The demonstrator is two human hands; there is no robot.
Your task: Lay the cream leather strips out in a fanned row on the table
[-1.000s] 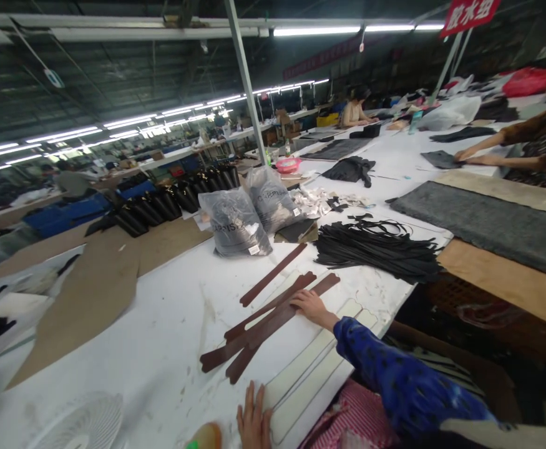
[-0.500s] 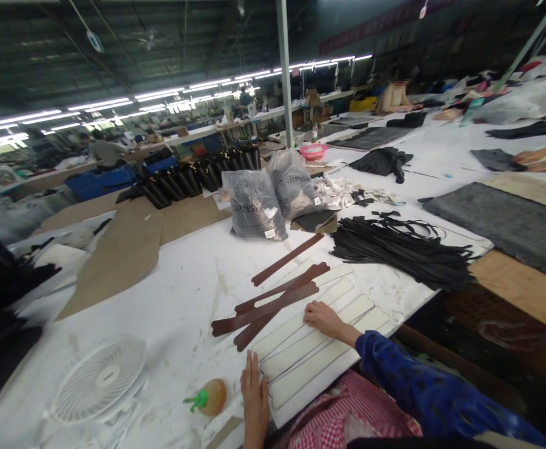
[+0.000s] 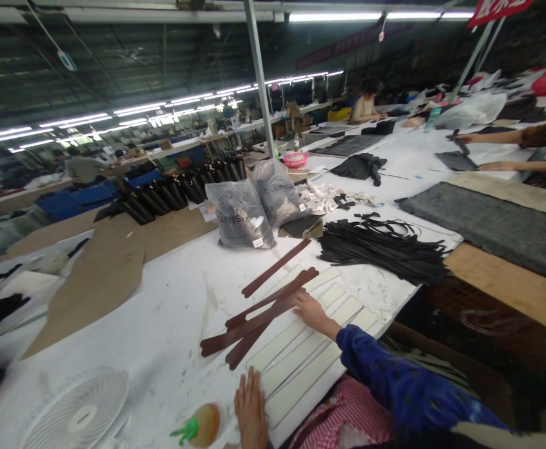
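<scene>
Several long cream strips (image 3: pixel 307 368) with wavy ends and dark outlines lie side by side near the table's front edge. My left hand (image 3: pixel 251 402) rests flat at their left ends, fingers spread and holding nothing. Beyond them, brown strips (image 3: pixel 254 324) lie crossed over each other, and a single brown strip (image 3: pixel 277 268) lies farther off. My right hand (image 3: pixel 311 312) is at the right end of the top crossed brown strip, its fingers closed on that end. A bottle (image 3: pixel 202 424) with a green nozzle and amber contents lies left of my left hand.
A white fan (image 3: pixel 83 415) is at the lower left. Two plastic bags (image 3: pixel 239 215) and a pile of black strips (image 3: pixel 380 246) are farther back. Grey felt (image 3: pixel 497 224) lies to the right. Another person's hands (image 3: pixel 497 165) work on dark material at the far right.
My right hand has moved from the cream strips to the end of the top brown strip and taken hold of it. The camera view has shifted, showing more of the right side.
</scene>
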